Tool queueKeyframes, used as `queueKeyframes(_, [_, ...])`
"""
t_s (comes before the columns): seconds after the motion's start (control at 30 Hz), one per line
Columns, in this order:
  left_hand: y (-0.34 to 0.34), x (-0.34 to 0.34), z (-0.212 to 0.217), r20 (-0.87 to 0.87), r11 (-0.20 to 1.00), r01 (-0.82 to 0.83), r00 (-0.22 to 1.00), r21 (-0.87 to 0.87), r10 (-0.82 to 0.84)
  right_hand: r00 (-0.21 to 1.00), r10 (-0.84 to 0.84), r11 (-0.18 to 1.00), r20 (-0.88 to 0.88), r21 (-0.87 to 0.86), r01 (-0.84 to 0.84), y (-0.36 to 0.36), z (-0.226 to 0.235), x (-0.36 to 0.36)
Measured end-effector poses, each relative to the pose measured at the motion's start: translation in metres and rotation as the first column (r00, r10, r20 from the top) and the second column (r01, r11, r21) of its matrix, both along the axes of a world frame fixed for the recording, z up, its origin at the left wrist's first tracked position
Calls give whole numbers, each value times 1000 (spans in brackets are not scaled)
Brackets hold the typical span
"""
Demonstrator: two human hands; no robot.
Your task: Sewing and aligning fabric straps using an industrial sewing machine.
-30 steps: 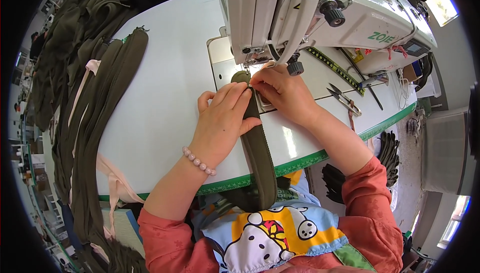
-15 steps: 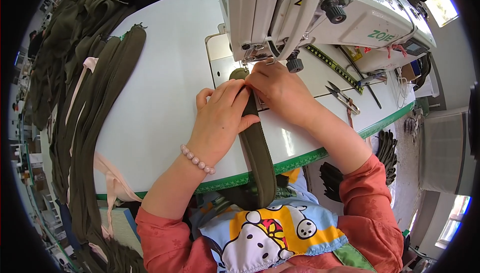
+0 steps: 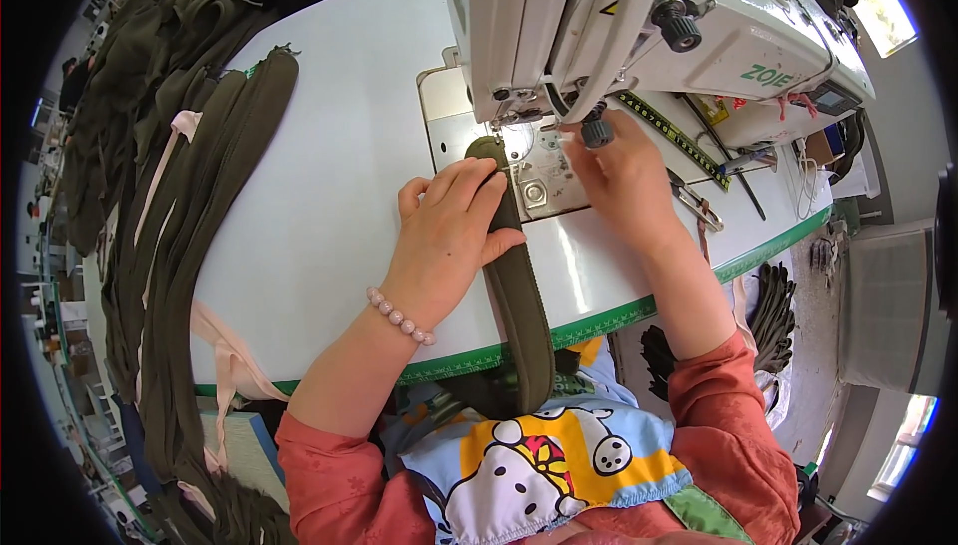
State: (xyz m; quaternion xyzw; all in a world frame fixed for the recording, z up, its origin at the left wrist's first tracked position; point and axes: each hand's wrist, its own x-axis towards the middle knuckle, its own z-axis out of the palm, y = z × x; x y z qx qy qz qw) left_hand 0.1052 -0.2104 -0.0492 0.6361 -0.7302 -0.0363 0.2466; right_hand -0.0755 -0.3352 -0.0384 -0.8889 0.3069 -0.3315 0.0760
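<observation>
Currently beneath the left hand [image 3: 449, 211]: a dark olive fabric strip [image 3: 521, 315], lengthwise on the white table [image 3: 319, 196]. Upper end: rounded, directly below the needle area of the sewing machine [image 3: 768, 31]. Lower end: beyond the green table edging [image 3: 459, 363], down to the patterned apron [image 3: 559, 455].

Left hand condition: pressed lightly onto the strip, with fingers extended and mostly close together, fingertips on the fabric near the rounded end. Thumb well apart from the fingers, across the strip farther down. Back of the hand to the left of the strip, over the table. Near the wrist: a beaded bracelet [image 3: 399, 317].

Right hand [image 3: 631, 184]: to the right of the strip and apart from it, above the metal bed plate [image 3: 549, 186], just beside a dark knob [image 3: 597, 133]. Fingers bent, with tips partly hidden and blurred; pinching or free, impossible to tell.

Near the right wrist: thread snips [image 3: 705, 211]. Farther up: a yellow-marked measuring tape [image 3: 681, 138]. At the table's left: bundled olive strips [image 3: 225, 161], with a pale pink band [image 3: 228, 343] alongside.
</observation>
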Motion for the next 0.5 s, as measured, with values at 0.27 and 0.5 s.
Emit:
queueKeyframes(0.27, [3,10,3,-74,998,56,996,19,-54,994,-114,993,2,-40,114,-29,-16,-14])
queueKeyframes(0.5, [100,13,55,134,993,-65,988,-101,78,991,128,992,38,-7,-128,-25,-27,-4])
